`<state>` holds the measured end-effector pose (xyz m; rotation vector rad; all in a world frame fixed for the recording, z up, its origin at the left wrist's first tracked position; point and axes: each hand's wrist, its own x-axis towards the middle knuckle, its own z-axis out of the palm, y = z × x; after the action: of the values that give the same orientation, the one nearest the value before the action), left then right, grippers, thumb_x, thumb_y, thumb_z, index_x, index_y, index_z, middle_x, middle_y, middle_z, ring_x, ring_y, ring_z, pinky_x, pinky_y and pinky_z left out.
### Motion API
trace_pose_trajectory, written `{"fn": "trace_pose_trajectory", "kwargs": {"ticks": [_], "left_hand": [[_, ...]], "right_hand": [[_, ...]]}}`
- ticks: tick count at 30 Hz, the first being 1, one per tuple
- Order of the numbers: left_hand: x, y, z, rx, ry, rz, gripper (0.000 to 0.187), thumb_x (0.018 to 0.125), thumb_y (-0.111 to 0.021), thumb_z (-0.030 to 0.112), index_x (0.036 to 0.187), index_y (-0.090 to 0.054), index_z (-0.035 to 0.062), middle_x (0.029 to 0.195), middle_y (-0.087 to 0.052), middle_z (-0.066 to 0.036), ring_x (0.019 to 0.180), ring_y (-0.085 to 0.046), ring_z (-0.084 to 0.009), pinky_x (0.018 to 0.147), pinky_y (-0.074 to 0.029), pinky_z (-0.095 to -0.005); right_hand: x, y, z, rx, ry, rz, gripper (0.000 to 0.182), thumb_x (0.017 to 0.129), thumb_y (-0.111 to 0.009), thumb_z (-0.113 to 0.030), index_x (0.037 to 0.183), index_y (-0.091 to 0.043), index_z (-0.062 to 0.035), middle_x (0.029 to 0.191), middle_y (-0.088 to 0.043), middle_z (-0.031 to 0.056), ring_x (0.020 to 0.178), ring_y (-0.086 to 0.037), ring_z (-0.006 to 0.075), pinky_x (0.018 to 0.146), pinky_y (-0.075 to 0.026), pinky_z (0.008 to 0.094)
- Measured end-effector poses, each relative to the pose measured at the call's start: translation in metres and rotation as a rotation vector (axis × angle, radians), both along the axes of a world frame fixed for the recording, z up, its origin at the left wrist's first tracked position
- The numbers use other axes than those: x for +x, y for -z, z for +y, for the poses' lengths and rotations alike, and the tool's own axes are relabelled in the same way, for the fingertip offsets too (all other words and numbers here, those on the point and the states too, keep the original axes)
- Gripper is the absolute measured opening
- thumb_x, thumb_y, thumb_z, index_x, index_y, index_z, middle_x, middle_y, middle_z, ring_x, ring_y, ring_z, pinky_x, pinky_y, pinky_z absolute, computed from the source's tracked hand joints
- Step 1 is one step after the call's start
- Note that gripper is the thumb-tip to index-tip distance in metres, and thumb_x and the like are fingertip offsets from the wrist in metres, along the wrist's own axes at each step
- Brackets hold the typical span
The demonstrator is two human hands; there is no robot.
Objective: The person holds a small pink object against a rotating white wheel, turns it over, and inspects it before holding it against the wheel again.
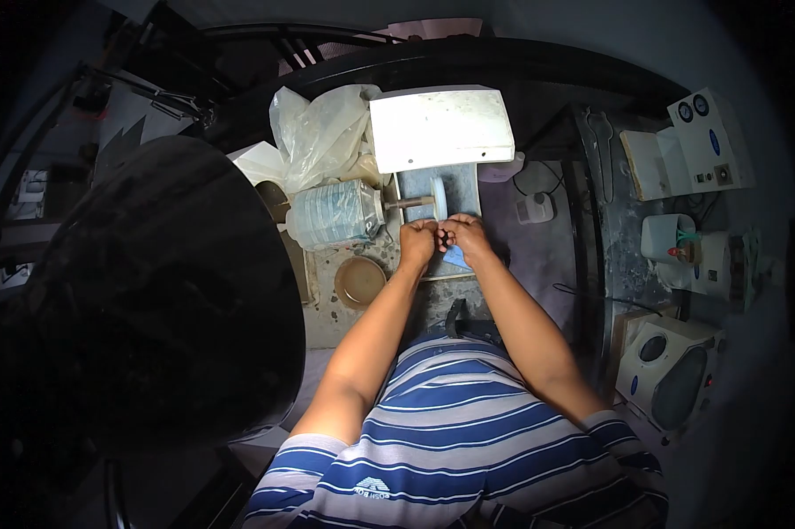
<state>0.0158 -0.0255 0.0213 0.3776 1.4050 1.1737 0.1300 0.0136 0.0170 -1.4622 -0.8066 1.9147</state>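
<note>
two bare hands meet close beside a pale wheel on a spindle.
the left hand (418, 242) and right hand (470, 238) come together at the near edge of the wheel (440, 199), their fingers curled inward; from where i stand i can't tell how tightly they close or whether they pinch something small. the wheel sits upright on its spindle (415, 202), over the tray (462, 187), just beyond the fingertips. i can't tell if it is turning; if it is, a slip forward could scrape skin, or the rim could snatch a poorly gripped piece. the water jug (335, 214) lies beside the spindle, and a careless left elbow might knock the bowl (360, 282).
</note>
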Motion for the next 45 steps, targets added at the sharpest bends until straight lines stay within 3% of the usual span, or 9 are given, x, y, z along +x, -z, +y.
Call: {"fn": "trace_pose_trajectory", "kwargs": {"ticks": [10, 19, 33, 43, 45], "left_hand": [[-0.001, -0.002, 0.001, -0.039, -0.017, -0.036, 0.017, 0.088, -0.049, 0.001, 0.081, -0.062, -0.0086, 0.066, -0.06, -0.011, 0.049, -0.054, -0.0161, 0.041, -0.048, -0.0288], [-0.005, 0.0, -0.001, -0.037, -0.012, -0.053, 0.017, 0.088, -0.05, 0.002, 0.084, -0.062, -0.0084, 0.067, -0.061, -0.01, 0.05, -0.055, -0.0154, 0.043, -0.049, -0.0278], [0.003, 0.004, -0.011, 0.195, -0.038, 0.055, 0.017, 0.091, -0.049, 0.001, 0.085, -0.062, -0.0081, 0.069, -0.062, -0.009, 0.051, -0.055, -0.0133, 0.047, -0.049, -0.0258], [-0.004, 0.003, -0.004, 0.012, -0.062, -0.112, 0.015, 0.086, -0.051, 0.001, 0.086, -0.062, -0.0091, 0.068, -0.061, -0.01, 0.052, -0.055, -0.0154, 0.044, -0.048, -0.027], [0.0, 0.002, -0.002, -0.012, -0.076, -0.086, 0.015, 0.087, -0.051, 0.001, 0.081, -0.062, -0.0084, 0.066, -0.061, -0.011, 0.047, -0.054, -0.0155, 0.04, -0.047, -0.0272]], "right_hand": [[0.001, -0.003, 0.001, 0.016, -0.008, 0.024, 0.008, 0.078, -0.065, -0.003, 0.077, -0.057, -0.0015, 0.065, -0.06, 0.0049, 0.053, -0.053, 0.0098, 0.049, -0.043, 0.0219], [0.0, -0.002, 0.001, 0.012, -0.055, -0.021, 0.011, 0.079, -0.067, -0.007, 0.073, -0.058, -0.0036, 0.064, -0.056, 0.0006, 0.053, -0.049, 0.0072, 0.049, -0.041, 0.0211], [0.002, 0.002, -0.003, 0.062, -0.064, -0.003, 0.012, 0.08, -0.07, -0.009, 0.076, -0.061, -0.0027, 0.068, -0.061, 0.0029, 0.055, -0.051, 0.0068, 0.05, -0.041, 0.0202], [0.0, -0.001, 0.0, 0.065, -0.08, -0.049, 0.009, 0.081, -0.065, -0.004, 0.076, -0.058, -0.0016, 0.067, -0.061, 0.0047, 0.052, -0.053, 0.0097, 0.048, -0.042, 0.021], [0.002, 0.005, 0.001, -0.035, -0.038, 0.092, 0.008, 0.08, -0.065, -0.005, 0.077, -0.059, -0.0003, 0.067, -0.062, 0.0054, 0.055, -0.055, 0.0098, 0.05, -0.043, 0.0215]]}}
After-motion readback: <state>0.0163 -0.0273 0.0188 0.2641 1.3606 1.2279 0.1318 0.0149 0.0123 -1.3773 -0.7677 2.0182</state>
